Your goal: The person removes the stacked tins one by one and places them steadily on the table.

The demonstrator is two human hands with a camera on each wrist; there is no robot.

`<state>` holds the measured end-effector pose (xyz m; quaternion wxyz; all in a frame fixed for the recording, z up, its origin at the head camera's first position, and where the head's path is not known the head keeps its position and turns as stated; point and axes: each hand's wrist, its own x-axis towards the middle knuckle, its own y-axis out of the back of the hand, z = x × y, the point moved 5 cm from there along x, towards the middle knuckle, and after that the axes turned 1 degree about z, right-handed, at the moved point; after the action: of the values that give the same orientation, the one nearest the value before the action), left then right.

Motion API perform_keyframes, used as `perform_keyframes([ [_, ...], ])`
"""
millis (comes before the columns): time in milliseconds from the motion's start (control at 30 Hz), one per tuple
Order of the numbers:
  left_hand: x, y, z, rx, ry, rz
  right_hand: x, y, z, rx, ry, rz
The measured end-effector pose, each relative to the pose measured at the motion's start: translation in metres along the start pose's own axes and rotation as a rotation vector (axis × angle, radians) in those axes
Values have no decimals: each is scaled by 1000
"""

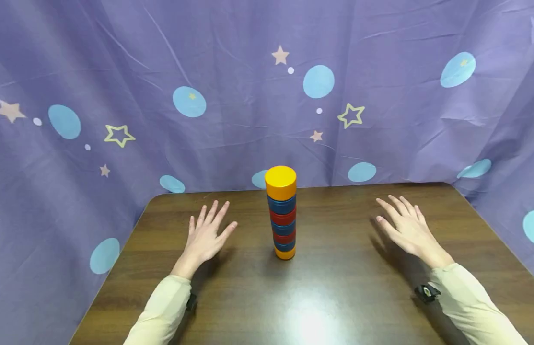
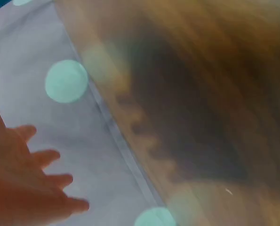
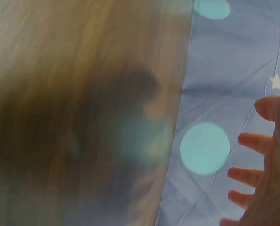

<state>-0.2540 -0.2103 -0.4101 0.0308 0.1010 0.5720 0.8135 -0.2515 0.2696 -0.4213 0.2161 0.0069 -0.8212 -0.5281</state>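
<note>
A tall stack (image 1: pixel 283 218) stands upright in the middle of the table, with a yellow-orange piece on top, blue and red rings below it, and an orange piece at the bottom. My left hand (image 1: pixel 205 239) is to the left of the stack, fingers spread and nothing held. To the right, farther from the stack, my right hand (image 1: pixel 408 229) hovers with its fingers extended and holds nothing. Both hands cast shadows on the tabletop. In the left wrist view the left fingers (image 2: pixel 52 181) show spread apart; the right fingers (image 3: pixel 252 176) appear likewise in the right wrist view.
The brown wooden table (image 1: pixel 336 268) has a bright glare near its front. Behind it and at the sides hangs a purple curtain (image 1: pixel 241 57) with stars and blue dots, meeting the table's back edge. A small dark device (image 1: pixel 426 293) sits at the right wrist.
</note>
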Motion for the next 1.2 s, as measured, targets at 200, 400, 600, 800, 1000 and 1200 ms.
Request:
perform_keyframes([
  [200,8,1,27,-194,-116,-28,9,-8,-24,121,143,67],
  [400,13,13,59,-355,-262,-15,19,-9,-43,202,181,91],
  [600,14,29,84,-454,-359,-13,28,-3,-59,259,166,106],
  [800,17,42,107,-545,-443,-15,35,0,-75,308,185,125],
  [1000,25,46,124,-638,-459,-15,39,6,-93,344,224,145],
  [1200,29,45,134,-852,-458,-83,44,13,-111,356,274,163],
])
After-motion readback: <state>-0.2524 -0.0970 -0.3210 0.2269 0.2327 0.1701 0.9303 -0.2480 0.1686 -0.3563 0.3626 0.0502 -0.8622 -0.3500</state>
